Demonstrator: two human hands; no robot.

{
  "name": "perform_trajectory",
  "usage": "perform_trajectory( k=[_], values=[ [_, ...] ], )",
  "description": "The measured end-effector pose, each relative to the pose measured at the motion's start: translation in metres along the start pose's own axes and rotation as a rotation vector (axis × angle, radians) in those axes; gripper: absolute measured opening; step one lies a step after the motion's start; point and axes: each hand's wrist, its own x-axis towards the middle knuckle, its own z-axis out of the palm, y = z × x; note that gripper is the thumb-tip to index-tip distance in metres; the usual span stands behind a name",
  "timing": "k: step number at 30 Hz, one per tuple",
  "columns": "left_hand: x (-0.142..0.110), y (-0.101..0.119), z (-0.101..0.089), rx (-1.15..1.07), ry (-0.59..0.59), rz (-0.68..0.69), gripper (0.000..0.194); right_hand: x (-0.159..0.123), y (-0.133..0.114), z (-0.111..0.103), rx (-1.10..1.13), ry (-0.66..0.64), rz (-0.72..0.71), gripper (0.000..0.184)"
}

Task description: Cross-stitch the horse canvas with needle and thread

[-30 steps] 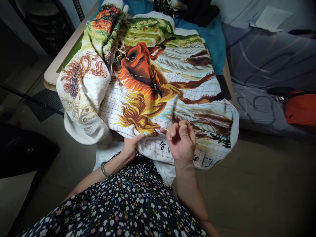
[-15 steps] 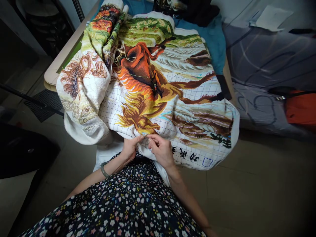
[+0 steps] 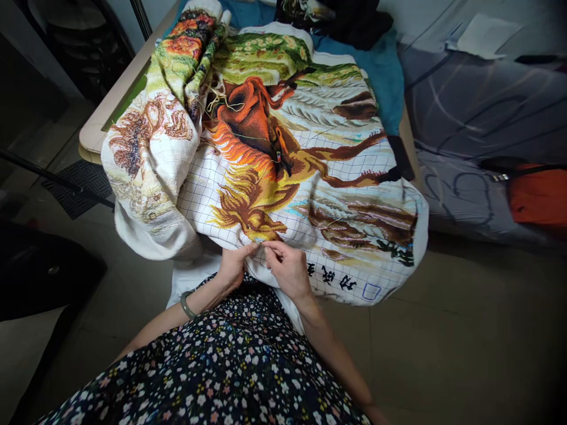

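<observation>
A large cross-stitch cloth (image 3: pixel 204 206) with a blue grid hangs over the near table edge, stitched with an orange and yellow horse. Its near edge is pinched by my left hand (image 3: pixel 233 265), thumb on top just below the horse's head and fingers hidden underneath. My right hand (image 3: pixel 290 268) is closed beside it, thumb and forefinger pressed together at the cloth; whatever they pinch is too small to make out. Black stitched characters (image 3: pixel 330 275) lie to the right of that hand. Loose pale threads (image 3: pixel 224 103) rest on the upper left of the stitching.
The cloth's rolled and folded part (image 3: pixel 153 171) bulges at the table's left corner (image 3: pixel 91 139). Teal fabric (image 3: pixel 387 77) and a black bundle (image 3: pixel 354 23) lie at the back. A grey patterned cover (image 3: pixel 460 130) with an orange bag (image 3: pixel 538 195) stands to the right.
My right hand has shifted very slightly left toward the left thumb. The left hand and the cloth look the same.
</observation>
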Motion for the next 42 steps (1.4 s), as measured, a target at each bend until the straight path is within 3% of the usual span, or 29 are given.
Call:
perform_trajectory(
  k=[6, 23, 31, 37, 42],
  values=[
    [0.0002, 0.0000, 0.0004, -0.008, 0.007, -0.005, 0.077, 0.0044, -0.0029, -0.0006, -0.080, 0.002, -0.069, 0.026],
    [0.0013, -0.0032, -0.0041, -0.011, 0.027, -0.104, 0.070, 0.0017, 0.0015, 0.0030, 0.088, -0.034, 0.071, 0.026],
    [0.0021, -0.0013, -0.0036, 0.004, -0.063, -0.214, 0.065, 0.0046, 0.0005, 0.0005, 0.135, 0.005, 0.068, 0.024],
    [0.0011, -0.0021, -0.0013, 0.004, 0.014, -0.185, 0.070, 0.0067, 0.0043, -0.0049, 0.022, -0.002, 0.008, 0.025],
    [0.0011, -0.0054, -0.0062, 0.013, -0.006, -0.167, 0.072, 0.0074, 0.0044, -0.0053, -0.073, -0.040, -0.025, 0.026]
  ],
)
